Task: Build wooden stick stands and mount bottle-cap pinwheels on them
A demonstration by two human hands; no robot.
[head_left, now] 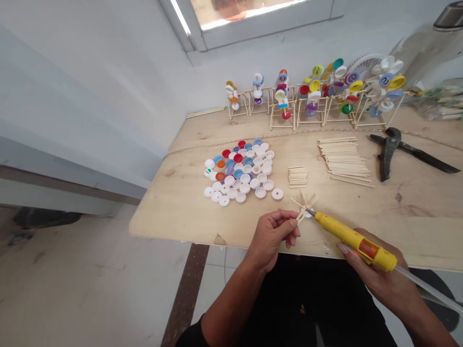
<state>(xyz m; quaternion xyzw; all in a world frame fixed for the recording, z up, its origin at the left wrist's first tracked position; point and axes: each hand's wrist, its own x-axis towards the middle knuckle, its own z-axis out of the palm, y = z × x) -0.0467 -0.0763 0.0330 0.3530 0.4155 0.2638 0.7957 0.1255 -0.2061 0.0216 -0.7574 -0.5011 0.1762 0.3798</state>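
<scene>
My left hand (277,234) pinches a short wooden stick (301,216) near the table's front edge. That stick belongs to, or touches, a small spread of sticks (306,198) fanning out from a white bottle cap (308,214). My right hand (379,270) is wrapped round a yellow hot glue gun (347,234), with a clear glue stick (430,288) running out of its back end. The gun's nozzle is at the centre where the sticks meet; whether it touches them I cannot tell. To the left lie many loose bottle caps (241,196), mostly white, some red, blue and orange.
Short sticks (297,177) and longer sticks (343,159) lie in piles beyond my hands. Black-handled pliers or cutters (390,149) rest at right. Along the wall stand several stick frames with cap wheels (282,99). A cord (217,143) crosses the wooden table (173,207).
</scene>
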